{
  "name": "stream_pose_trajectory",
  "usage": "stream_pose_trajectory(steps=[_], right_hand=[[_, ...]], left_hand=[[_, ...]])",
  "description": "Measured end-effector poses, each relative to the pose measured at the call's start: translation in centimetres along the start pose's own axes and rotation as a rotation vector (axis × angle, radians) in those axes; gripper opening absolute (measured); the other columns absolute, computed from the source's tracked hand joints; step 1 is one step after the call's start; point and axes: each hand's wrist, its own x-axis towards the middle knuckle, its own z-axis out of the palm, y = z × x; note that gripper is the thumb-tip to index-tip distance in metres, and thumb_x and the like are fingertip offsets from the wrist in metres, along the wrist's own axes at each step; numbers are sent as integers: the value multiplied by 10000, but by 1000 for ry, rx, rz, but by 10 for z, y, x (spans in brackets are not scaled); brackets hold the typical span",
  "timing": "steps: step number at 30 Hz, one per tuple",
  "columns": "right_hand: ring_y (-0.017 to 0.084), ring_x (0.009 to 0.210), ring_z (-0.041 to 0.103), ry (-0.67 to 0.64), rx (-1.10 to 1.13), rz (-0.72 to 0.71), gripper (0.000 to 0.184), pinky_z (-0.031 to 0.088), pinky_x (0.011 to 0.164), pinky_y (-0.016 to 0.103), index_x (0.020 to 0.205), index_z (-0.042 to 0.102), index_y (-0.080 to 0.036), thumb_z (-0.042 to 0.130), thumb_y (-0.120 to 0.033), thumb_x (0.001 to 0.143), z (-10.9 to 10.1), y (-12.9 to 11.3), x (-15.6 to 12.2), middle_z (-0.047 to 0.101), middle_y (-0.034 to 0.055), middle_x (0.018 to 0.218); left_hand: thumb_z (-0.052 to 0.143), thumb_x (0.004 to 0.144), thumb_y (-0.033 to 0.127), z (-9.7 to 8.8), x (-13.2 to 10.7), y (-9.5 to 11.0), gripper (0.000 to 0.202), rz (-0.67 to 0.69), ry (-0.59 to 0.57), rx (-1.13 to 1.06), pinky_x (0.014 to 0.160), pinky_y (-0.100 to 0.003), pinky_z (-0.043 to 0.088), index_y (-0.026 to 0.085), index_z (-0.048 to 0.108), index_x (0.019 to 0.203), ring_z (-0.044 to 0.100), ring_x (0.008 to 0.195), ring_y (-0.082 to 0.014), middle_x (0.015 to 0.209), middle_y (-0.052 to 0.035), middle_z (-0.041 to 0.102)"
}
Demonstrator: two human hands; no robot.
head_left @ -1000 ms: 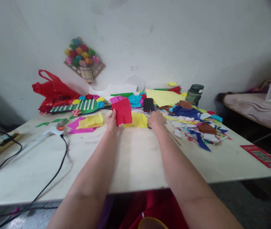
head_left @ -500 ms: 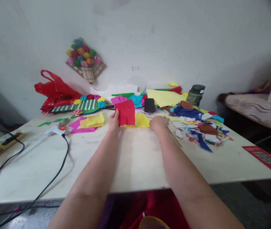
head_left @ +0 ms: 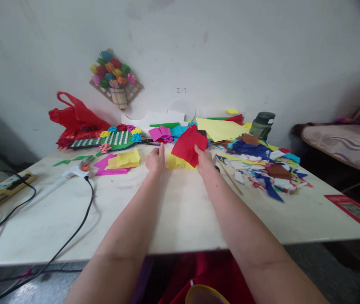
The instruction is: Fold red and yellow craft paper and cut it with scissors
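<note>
A square of red crepe paper [head_left: 188, 145] is pinched at its right edge by my right hand [head_left: 204, 161], held tilted above the table. My left hand [head_left: 155, 160] is just to the left of it, its fingers drawn together with the thumb side up and nothing visible in them. Yellow paper [head_left: 176, 163] lies between the hands, partly covered by the red sheet. Left of my left hand, yellow sheets [head_left: 125, 159] rest on magenta paper [head_left: 104, 165]. A phone [head_left: 202, 133] is mostly hidden behind the red paper.
Coloured paper scraps [head_left: 271, 169] and a thin stick [head_left: 230, 176] lie at right, near a green bottle [head_left: 262, 124]. At left are a glue gun [head_left: 80, 169], its black cord, a power strip [head_left: 5, 192], a green flower-trimmed board [head_left: 116, 141] and a red bag [head_left: 78, 116].
The red paper has passed from my left hand to my right and moved rightward, now tilted. My right hand has lifted off the table; my left hand has let go.
</note>
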Motion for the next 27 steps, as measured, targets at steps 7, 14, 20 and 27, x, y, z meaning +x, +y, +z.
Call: stream_pose_trajectory(steps=[7,14,20,27], right_hand=[[149,901,642,-18,1,72,247,531,756,299,1092,525,-130,473,-208,864,-7,-5,8,668,89,1021],[153,855,654,69,-40,141,246,541,700,293,1076,535,-119,463,-214,861,-5,-1,3,667,106,1001],[171,847,659,246,-113,0,344,544,681,297,1148,520,-110,425,-265,857,-12,-4,11,676,112,970],[163,891,647,76,-128,-67,339,535,732,309,1142,519,-141,436,-309,860,-6,-3,7,659,98,1040]], left_hand=[[803,414,323,7,3,-23,426,161,31,591,978,-477,215,201,396,441,333,1175,-383,879,-151,613],[714,457,103,2,9,-21,283,-3,17,359,870,-378,333,216,457,425,507,968,-301,538,-45,496],[693,468,82,-8,19,-23,238,-115,58,129,652,-276,405,206,494,513,528,617,-178,474,27,447],[655,476,-11,-6,14,-17,486,-255,-14,-40,637,-292,441,198,540,899,576,603,-165,648,0,567]])
